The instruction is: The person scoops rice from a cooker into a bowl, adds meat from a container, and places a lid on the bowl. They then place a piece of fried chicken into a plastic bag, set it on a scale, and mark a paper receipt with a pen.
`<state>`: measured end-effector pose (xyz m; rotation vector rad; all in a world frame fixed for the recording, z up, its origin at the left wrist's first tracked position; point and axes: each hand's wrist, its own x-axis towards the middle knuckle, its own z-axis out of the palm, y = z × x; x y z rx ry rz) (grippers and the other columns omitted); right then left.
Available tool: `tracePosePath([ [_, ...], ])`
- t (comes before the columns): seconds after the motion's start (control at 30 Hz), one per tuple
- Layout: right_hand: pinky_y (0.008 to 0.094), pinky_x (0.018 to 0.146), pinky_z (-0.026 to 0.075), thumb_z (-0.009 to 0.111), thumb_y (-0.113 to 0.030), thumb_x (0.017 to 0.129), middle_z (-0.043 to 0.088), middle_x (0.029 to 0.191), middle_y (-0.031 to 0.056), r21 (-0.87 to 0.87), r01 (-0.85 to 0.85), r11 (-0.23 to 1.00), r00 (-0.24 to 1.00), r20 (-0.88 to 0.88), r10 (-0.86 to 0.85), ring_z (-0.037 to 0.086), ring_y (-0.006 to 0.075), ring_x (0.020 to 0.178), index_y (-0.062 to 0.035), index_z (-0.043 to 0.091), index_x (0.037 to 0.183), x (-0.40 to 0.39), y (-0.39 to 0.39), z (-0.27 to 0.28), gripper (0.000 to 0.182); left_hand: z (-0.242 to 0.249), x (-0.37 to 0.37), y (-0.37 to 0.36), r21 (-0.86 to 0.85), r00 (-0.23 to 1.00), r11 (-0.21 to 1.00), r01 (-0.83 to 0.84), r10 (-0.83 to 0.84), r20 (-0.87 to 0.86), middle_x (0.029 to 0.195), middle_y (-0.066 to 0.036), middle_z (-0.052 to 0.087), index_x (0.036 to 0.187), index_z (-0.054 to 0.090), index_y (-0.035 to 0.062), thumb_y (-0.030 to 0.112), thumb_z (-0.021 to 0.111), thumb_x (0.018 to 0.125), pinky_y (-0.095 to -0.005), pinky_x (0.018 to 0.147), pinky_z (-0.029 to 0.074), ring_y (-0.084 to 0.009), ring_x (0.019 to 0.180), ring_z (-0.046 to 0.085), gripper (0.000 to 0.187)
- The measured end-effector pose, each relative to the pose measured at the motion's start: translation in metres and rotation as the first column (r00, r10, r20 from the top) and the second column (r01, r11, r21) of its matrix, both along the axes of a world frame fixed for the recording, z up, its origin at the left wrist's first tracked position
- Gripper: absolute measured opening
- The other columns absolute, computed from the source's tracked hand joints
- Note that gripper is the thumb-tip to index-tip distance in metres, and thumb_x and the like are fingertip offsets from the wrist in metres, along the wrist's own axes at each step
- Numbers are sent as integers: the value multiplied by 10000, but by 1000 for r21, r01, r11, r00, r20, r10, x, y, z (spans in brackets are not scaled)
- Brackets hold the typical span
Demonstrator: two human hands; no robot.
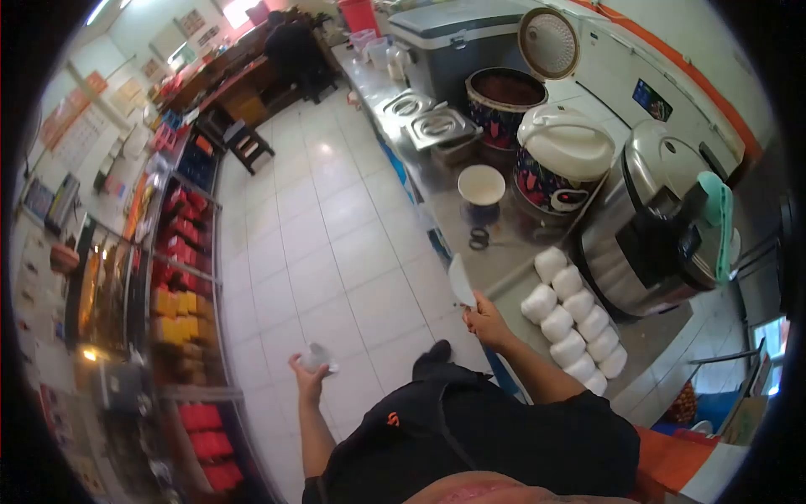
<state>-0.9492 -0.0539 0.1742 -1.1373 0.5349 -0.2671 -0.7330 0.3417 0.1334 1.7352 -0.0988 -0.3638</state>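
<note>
Black shirt [504,437] fills six o'clock. At four, the right hand [487,324] grips a white paddle [460,282] low, likely freeing its blade; at seven, the left hand [308,380] holds clear plastic [316,359].

Paddle [460,281]: white, flat, broad blade pointing away from body, handle in right hand [487,323]. Bag [316,359]: small, clear, crumpled, in left hand [309,377], above floor [353,290]. Packs [578,304]: white, plump, rounded, bunched in rows on counter [506,262].

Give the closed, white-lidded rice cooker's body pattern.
Rice cooker: colourful floral on a dark ground, head view.
</note>
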Motion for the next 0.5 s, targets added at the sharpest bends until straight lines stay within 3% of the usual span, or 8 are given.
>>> tracePosePath([
  [0.1, 258, 567, 404, 535, -171, 939, 475, 687, -11, -32, 74, 997, 997, 37, -72, 443, 75, 630, -59, 573, 1036, 51, -38, 11, 153, 14, 100, -100, 5, 967, 971, 237, -237, 89, 1176, -143, 479, 1334, 262, 93, 179, 811, 658, -379, 849, 503, -267, 1045, 530, 875],
  [0.17, 273, 582, 418, 545, -227, 950, 496, 684, 4, -284, 164, 945, 984, -14, -175, 465, 91, 634, -42, 587, 995, 71, -65, 32, 195, 40, 139, -170, -9, 928, 931, 366, -364, 83, 1199, -150, 458, 1365, 243, 96, 308, 849, 622, -389, 847, 493, -281, 1071, 513, 982],
  [0.3, 311, 618, 451, 531, -271, 959, 577, 696, 58, -683, 338, 647, 904, 45, -425, 552, 142, 651, -16, 602, 925, 89, -154, 90, 267, 75, 216, -305, -190, 839, 817, 544, -520, 161, 1250, -135, 449, 1397, 229, 64, 644, 793, 615, -399, 924, 450, -264, 1160, 477, 1125],
  [0.37, 332, 635, 466, 526, -266, 955, 628, 721, 87, -786, 414, 459, 826, 113, -553, 616, 196, 669, -18, 608, 949, 94, -209, 116, 261, 94, 244, -392, -337, 776, 700, 630, -582, 241, 1254, -98, 459, 1373, 277, 68, 703, 733, 646, -386, 995, 388, -217, 1192, 450, 1068],
  [0.43, 390, 644, 480, 528, -252, 941, 677, 800, 126, -861, 301, 409, 730, -68, -680, 665, 275, 729, -31, 614, 939, 108, -259, 152, 237, 101, 263, -488, -498, 753, 580, 645, -595, 282, 1284, -90, 442, 1386, 282, 91, 658, 740, 671, -390, 1022, 361, -221, 1214, 434, 1022],
  [0.5, 447, 670, 485, 519, -260, 927, 681, 833, 146, -994, 48, 101, 641, -47, -766, 667, 322, 775, -55, 633, 931, 141, -314, 171, 235, 107, 273, -589, -628, 716, 439, 642, -635, 288, 1303, -96, 436, 1399, 283, 97, 569, 733, 726, -399, 1022, 361, -227, 1226, 424, 938],
])
